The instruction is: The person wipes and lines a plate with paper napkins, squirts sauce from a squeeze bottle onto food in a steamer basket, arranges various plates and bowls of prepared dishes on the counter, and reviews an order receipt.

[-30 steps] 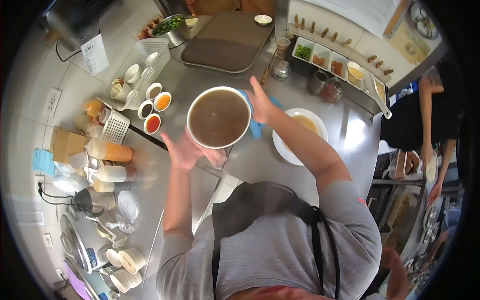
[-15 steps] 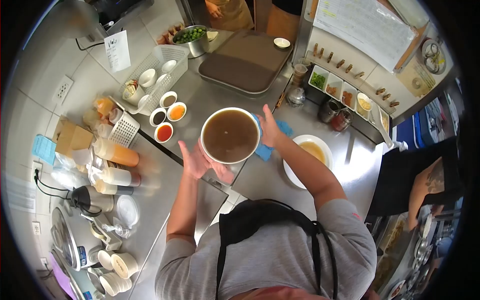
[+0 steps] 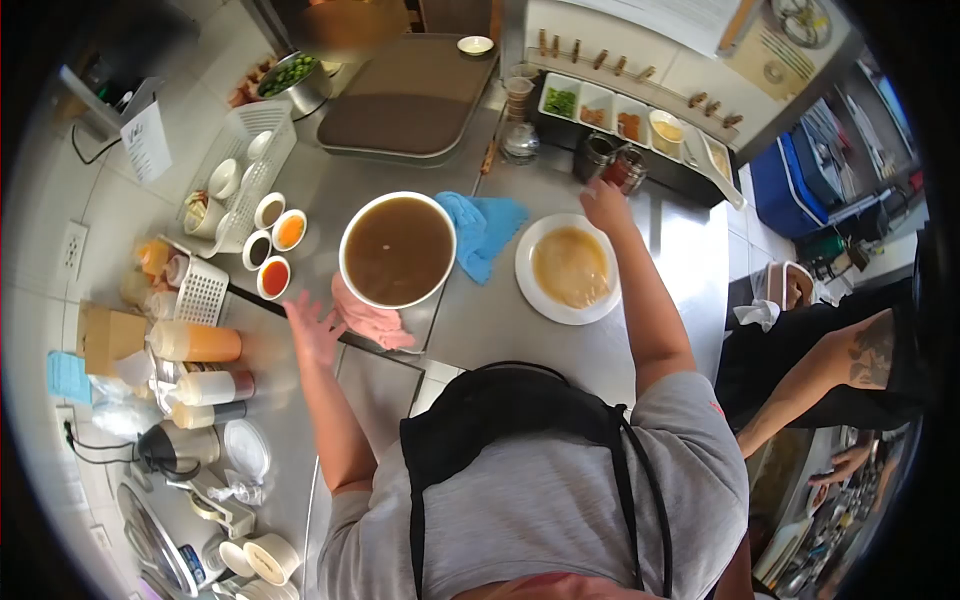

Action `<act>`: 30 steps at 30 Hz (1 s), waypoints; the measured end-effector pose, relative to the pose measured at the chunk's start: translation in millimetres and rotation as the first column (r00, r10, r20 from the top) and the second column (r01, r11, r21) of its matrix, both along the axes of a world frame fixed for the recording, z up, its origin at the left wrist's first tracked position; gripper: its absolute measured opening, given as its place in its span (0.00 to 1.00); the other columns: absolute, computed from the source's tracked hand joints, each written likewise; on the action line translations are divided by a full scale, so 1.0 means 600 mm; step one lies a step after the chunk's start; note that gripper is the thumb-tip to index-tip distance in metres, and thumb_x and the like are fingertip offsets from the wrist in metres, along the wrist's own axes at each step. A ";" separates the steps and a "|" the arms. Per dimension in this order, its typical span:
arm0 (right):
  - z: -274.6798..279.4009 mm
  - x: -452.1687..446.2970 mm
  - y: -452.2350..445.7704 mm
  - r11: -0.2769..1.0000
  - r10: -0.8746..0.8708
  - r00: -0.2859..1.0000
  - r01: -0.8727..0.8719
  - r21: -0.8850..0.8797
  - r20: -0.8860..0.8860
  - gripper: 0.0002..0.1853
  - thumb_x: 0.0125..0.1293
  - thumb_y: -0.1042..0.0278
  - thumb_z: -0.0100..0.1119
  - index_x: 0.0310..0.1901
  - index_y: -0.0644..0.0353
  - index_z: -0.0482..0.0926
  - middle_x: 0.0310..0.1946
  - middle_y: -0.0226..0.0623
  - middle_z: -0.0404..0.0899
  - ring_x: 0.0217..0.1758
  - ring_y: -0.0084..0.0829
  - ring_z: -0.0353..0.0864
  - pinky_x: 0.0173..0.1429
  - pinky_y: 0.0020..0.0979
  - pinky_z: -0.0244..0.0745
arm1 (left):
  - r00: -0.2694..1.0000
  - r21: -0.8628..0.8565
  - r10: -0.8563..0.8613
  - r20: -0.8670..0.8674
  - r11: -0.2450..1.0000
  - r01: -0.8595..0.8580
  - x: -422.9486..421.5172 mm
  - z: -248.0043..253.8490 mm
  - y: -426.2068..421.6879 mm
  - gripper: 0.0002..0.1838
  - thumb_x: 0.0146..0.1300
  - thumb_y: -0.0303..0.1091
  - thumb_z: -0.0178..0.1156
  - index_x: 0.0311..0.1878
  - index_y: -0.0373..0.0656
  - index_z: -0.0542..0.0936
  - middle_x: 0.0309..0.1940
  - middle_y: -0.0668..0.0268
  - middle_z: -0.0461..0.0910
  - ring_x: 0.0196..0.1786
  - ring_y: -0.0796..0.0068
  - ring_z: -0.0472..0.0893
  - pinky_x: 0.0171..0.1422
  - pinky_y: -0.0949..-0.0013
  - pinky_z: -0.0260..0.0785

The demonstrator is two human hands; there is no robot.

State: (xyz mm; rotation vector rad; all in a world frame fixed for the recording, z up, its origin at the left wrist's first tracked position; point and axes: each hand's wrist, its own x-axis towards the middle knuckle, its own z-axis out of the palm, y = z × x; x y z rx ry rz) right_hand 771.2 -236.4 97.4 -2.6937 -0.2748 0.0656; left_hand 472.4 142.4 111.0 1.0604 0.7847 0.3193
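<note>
A large white bowl of brown broth [image 3: 398, 250] stands on the steel counter, partly over a pink cloth [image 3: 372, 322]. My left hand [image 3: 316, 330] is apart from the bowl at its lower left, fingers spread and holding nothing. My right hand [image 3: 606, 206] is at the near side of a glass jar with red contents [image 3: 626, 170]; a grip on it cannot be made out. Beside that jar is a dark jar [image 3: 595, 155]. A white plate [image 3: 527, 282] with light-brown liquid lies below my right hand. The blue cloth [image 3: 485, 232] is crumpled between bowl and plate.
Small sauce cups [image 3: 274, 277] sit left of the bowl. Behind are a brown tray [image 3: 400, 100] and a topping rack [image 3: 640, 128]. Squeeze bottles [image 3: 200, 342] line the left side. Another person's tattooed arm [image 3: 830, 365] is at the right.
Both hands have let go of the broth bowl. My right hand has moved right to the jars; my left has drawn away leftward. The camera view has shifted right.
</note>
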 end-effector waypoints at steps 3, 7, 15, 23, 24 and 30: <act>-0.117 0.002 -0.141 0.981 -0.053 0.982 0.017 -0.194 -0.184 0.24 0.50 0.62 0.53 0.50 0.62 0.66 0.34 0.51 0.76 0.38 0.45 0.77 0.41 0.40 0.73 | 0.999 0.003 0.031 -0.008 1.000 -0.031 -0.018 -0.016 0.008 0.48 0.50 0.73 0.35 0.66 0.48 0.39 0.65 0.50 0.28 0.66 0.41 0.39 0.63 0.41 0.34; -0.037 -0.124 -0.151 0.904 -0.088 0.736 0.342 0.256 -0.671 0.23 0.49 0.68 0.54 0.47 0.68 0.64 0.21 0.44 0.75 0.16 0.33 0.76 0.16 0.33 0.72 | 0.998 -0.006 0.061 -0.014 0.998 -0.061 -0.034 -0.037 0.012 0.48 0.50 0.72 0.36 0.66 0.50 0.39 0.65 0.51 0.26 0.66 0.42 0.37 0.64 0.41 0.32; -0.055 -0.190 -0.143 0.666 -0.195 0.732 0.587 0.460 -0.653 0.19 0.49 0.76 0.52 0.45 0.67 0.64 0.36 0.46 0.72 0.35 0.37 0.78 0.30 0.35 0.77 | 0.981 0.074 0.188 0.044 0.979 -0.191 -0.062 -0.050 0.022 0.45 0.52 0.68 0.40 0.66 0.52 0.42 0.67 0.59 0.28 0.67 0.47 0.38 0.65 0.45 0.34; -0.063 -0.245 -0.131 0.157 -0.056 0.683 0.726 0.669 -0.728 0.24 0.50 0.82 0.45 0.52 0.59 0.58 0.42 0.41 0.69 0.41 0.35 0.75 0.37 0.34 0.77 | 0.944 0.222 0.291 0.152 0.921 -0.320 -0.056 -0.014 0.043 0.37 0.56 0.61 0.44 0.63 0.50 0.53 0.65 0.58 0.42 0.64 0.52 0.51 0.63 0.48 0.44; -0.055 -0.251 -0.131 0.130 -0.068 0.701 0.712 0.690 -0.710 0.24 0.50 0.82 0.45 0.52 0.59 0.58 0.42 0.41 0.69 0.42 0.35 0.75 0.37 0.33 0.76 | 0.935 0.226 0.311 0.173 0.911 -0.345 -0.050 -0.006 0.044 0.34 0.57 0.58 0.44 0.63 0.49 0.54 0.65 0.58 0.42 0.63 0.52 0.53 0.63 0.49 0.45; 0.004 -0.270 -0.173 0.051 -0.219 0.766 0.628 0.777 -0.605 0.24 0.50 0.82 0.44 0.52 0.62 0.59 0.39 0.42 0.71 0.35 0.33 0.77 0.28 0.30 0.77 | 0.899 0.389 0.250 0.360 0.835 -0.388 -0.005 0.057 0.009 0.33 0.59 0.53 0.44 0.61 0.42 0.53 0.63 0.61 0.48 0.61 0.56 0.58 0.61 0.51 0.48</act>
